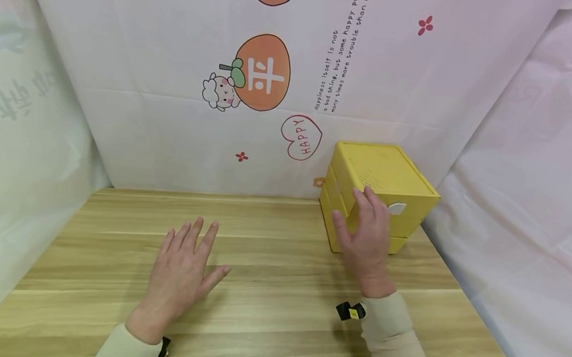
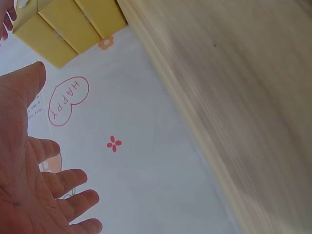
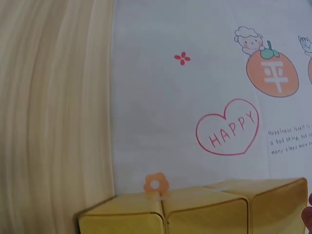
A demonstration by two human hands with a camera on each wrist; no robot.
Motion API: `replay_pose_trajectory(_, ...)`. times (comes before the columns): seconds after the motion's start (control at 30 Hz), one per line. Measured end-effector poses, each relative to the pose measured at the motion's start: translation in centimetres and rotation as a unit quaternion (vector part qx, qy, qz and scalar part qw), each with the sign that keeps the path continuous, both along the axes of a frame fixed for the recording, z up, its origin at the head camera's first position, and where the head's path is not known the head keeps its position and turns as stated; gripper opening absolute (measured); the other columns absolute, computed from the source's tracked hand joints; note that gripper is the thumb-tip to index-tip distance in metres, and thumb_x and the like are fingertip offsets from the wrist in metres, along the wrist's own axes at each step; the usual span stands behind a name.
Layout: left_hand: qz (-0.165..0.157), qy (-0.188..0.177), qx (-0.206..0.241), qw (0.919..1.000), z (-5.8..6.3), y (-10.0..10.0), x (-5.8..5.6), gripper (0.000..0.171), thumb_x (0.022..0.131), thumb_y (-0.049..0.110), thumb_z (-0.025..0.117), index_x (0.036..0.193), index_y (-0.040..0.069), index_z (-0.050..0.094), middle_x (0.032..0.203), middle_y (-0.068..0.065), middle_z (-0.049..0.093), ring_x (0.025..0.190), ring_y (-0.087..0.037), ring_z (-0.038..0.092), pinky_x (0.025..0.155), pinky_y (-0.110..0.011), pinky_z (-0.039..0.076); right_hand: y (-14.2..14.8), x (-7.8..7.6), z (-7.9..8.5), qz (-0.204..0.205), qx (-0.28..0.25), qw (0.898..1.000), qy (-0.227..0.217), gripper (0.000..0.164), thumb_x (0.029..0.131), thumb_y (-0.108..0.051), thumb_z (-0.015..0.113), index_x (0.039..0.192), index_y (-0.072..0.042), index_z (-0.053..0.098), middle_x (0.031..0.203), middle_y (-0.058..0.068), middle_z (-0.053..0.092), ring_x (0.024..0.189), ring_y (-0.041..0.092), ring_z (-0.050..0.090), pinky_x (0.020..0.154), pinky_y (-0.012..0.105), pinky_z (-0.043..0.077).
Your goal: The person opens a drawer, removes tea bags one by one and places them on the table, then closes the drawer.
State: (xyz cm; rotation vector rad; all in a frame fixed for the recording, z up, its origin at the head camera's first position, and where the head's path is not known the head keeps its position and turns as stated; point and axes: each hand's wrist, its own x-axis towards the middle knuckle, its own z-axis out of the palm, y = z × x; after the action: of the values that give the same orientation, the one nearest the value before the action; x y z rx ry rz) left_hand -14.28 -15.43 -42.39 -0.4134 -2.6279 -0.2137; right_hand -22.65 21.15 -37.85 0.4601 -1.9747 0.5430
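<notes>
A yellow box with stacked drawers [image 1: 387, 167] stands at the back right of the wooden table, with a white tab [image 1: 397, 208] on its front. My right hand [image 1: 368, 248] is in front of this box, fingers extended upward and thumb apart, overlapping its front in the head view. Only a fingertip [image 3: 308, 217] of it shows at the edge of the right wrist view, beside the drawers. Over the left part of the table, my left hand [image 1: 178, 275] is spread palm down and holds nothing. Its palm and fingers also show in the left wrist view.
The wooden table [image 1: 261, 316] ends at a white printed cloth [image 1: 172, 141] hanging behind it. More pale cloth [image 1: 529, 210] hangs along the right side, and another sheet [image 1: 33, 151] along the left. The box stands close to the back cloth.
</notes>
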Motion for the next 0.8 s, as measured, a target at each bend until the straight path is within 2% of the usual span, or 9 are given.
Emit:
replay_pose_trajectory(0.13,0.000,-0.001,-0.002,1.0000,0.1,0.1,0.0,0.089,0.093,0.064,0.066,0.160,0.011,0.042,0.159,-0.027,0.043,0.144,-0.049,0.044,0.121,-0.065,0.027,1.3,-0.4,0.8,-0.011,-0.016,1.000,-0.014,0.071,0.104,-0.058,0.051,0.144,0.000,0.056,0.146,0.030,0.053,0.137,0.047,0.049,0.113,0.061,0.040)
replay_pose_trajectory(0.37,-0.001,-0.003,-0.003,1.0000,0.0,0.3,0.1,0.089,0.093,0.064,0.066,0.160,0.010,0.042,0.160,-0.027,0.043,0.144,-0.049,0.043,0.122,-0.065,0.026,4.2,-1.9,2.3,-0.058,-0.041,0.996,0.054,0.070,0.102,-0.058,0.054,0.138,0.001,0.061,0.141,0.027,0.059,0.130,0.048,0.054,0.105,0.062,0.043)
replay_pose_trajectory(0.47,-0.002,-0.004,-0.003,1.0000,-0.1,0.4,0.1,0.090,0.093,0.064,0.067,0.160,0.010,0.042,0.160,-0.027,0.043,0.145,-0.049,0.043,0.122,-0.065,0.026,5.5,-2.5,2.9,-0.072,-0.048,0.994,0.070,0.069,0.100,-0.057,0.055,0.137,0.001,0.062,0.140,0.027,0.060,0.128,0.049,0.055,0.104,0.063,0.043)
replay_pose_trajectory(0.67,-0.004,-0.003,-0.002,1.0000,-0.3,0.6,0.1,0.089,0.093,0.064,0.067,0.160,0.010,0.043,0.159,-0.027,0.044,0.144,-0.049,0.044,0.121,-0.066,0.026,7.4,-3.3,3.6,-0.086,-0.057,0.993,0.064,0.067,0.100,-0.053,0.056,0.137,0.003,0.060,0.137,0.030,0.061,0.127,0.050,0.055,0.104,0.065,0.039)
replay_pose_trajectory(0.8,-0.003,-0.003,-0.001,1.0000,-0.4,0.7,0.1,0.090,0.092,0.063,0.068,0.159,0.010,0.043,0.158,-0.028,0.044,0.143,-0.050,0.044,0.121,-0.066,0.027,8.3,-3.7,4.0,-0.095,-0.070,0.992,0.043,0.068,0.100,-0.053,0.055,0.139,0.002,0.059,0.139,0.029,0.060,0.127,0.051,0.054,0.105,0.065,0.037)
